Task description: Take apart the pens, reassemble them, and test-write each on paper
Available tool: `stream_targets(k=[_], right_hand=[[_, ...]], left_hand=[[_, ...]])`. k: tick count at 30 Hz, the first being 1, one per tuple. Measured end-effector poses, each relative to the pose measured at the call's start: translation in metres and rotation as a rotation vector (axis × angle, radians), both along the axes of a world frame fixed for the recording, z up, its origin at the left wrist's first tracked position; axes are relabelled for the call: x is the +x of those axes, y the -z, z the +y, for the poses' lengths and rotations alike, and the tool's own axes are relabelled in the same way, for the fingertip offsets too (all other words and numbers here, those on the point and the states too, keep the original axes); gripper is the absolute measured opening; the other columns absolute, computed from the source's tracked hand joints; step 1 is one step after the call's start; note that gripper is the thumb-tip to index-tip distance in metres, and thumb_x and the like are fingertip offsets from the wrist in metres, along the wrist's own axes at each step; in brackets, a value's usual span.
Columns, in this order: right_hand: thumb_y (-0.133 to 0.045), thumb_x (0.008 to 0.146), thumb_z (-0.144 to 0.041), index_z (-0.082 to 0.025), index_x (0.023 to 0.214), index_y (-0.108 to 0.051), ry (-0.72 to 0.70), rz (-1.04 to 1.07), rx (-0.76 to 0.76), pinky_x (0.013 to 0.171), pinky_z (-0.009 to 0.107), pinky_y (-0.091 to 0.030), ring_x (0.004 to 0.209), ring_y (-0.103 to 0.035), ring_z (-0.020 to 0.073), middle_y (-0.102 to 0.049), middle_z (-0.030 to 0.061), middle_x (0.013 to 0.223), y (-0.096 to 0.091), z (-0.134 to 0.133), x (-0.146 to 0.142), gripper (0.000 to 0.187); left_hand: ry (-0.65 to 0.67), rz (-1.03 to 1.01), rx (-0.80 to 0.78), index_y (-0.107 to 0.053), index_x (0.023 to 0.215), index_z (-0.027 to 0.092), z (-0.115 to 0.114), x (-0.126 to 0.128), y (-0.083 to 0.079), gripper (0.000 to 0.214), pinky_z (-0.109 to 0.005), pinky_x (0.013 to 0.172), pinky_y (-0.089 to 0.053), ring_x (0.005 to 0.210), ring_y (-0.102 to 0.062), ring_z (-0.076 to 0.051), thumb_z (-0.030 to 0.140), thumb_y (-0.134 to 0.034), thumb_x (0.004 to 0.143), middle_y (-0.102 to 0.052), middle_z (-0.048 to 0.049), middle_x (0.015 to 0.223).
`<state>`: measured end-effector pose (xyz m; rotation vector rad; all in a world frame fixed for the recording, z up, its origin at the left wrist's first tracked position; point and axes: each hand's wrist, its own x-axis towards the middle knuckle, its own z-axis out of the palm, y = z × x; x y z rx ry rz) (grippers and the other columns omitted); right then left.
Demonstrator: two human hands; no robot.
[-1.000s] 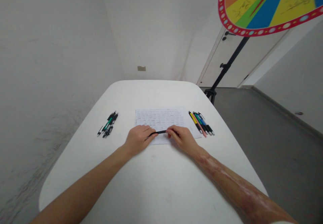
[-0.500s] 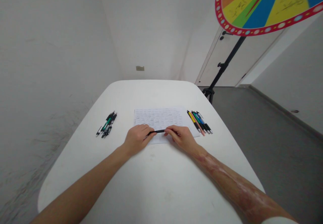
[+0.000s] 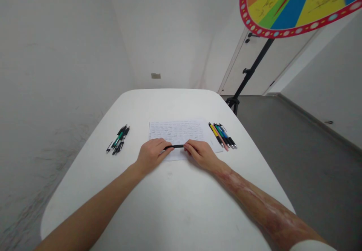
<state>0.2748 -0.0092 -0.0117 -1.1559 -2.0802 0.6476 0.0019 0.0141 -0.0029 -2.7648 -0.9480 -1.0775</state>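
Observation:
A slim black pen (image 3: 178, 146) lies level between my two hands, just above the near part of the written paper sheets (image 3: 177, 128). My left hand (image 3: 152, 153) pinches its left end between thumb and fingers. At the other end, my right hand (image 3: 201, 153) grips the pen with thumb and fingertips. Both ends of the pen are partly hidden by my fingers. Handwriting in lines covers the top sheet, and my hands overlap its lower edge.
On the white table (image 3: 175, 198), a loose pile of black and green pens (image 3: 118, 139) lies to the left. Several coloured pens (image 3: 223, 136) lie side by side on the right. Beyond the table's right edge stands a colourful prize wheel (image 3: 296, 9) on a black tripod (image 3: 251, 73).
Both hands keep their hold on the pen, and the left fingers have shifted slightly along it. The whole view has moved a little; the other pens and paper stay in place.

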Motion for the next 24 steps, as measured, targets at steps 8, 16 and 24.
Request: stream_targets(k=[8, 16, 24], right_hand=[[-0.046, 0.117, -0.039, -0.022, 0.092, -0.067, -0.019, -0.028, 0.086, 0.074, 0.03, -0.045, 0.073, -0.064, 0.0178, -0.073, 0.003, 0.082, 0.0021, -0.0001, 0.0014, 0.037], [-0.046, 0.117, -0.039, -0.023, 0.091, -0.065, -0.042, -0.023, 0.105, 0.072, 0.03, -0.044, 0.071, -0.062, 0.0176, -0.071, 0.0024, 0.079, -0.0005, -0.0012, 0.0016, 0.036], [-0.044, 0.118, -0.04, -0.023, 0.092, -0.063, -0.063, -0.042, 0.107, 0.071, 0.031, -0.044, 0.072, -0.06, 0.0187, -0.069, 0.003, 0.08, -0.0019, -0.002, 0.002, 0.036]], left_hand=[[0.061, 0.008, 0.009, -0.074, 0.106, 0.019, 0.0013, 0.0016, 0.0011, 0.029, -0.032, 0.075, -0.052, 0.081, -0.07, -0.019, 0.037, -0.054, 0.116, -0.077, -0.0053, 0.09], [0.096, 0.008, -0.045, -0.073, 0.11, 0.018, 0.0003, 0.0005, -0.0005, 0.028, -0.031, 0.075, -0.054, 0.083, -0.071, -0.018, 0.036, -0.052, 0.117, -0.076, -0.0048, 0.091], [0.101, 0.006, -0.088, -0.072, 0.107, 0.017, -0.001, 0.0, -0.0004, 0.03, -0.031, 0.074, -0.054, 0.08, -0.07, -0.018, 0.036, -0.051, 0.117, -0.074, -0.0047, 0.087]])
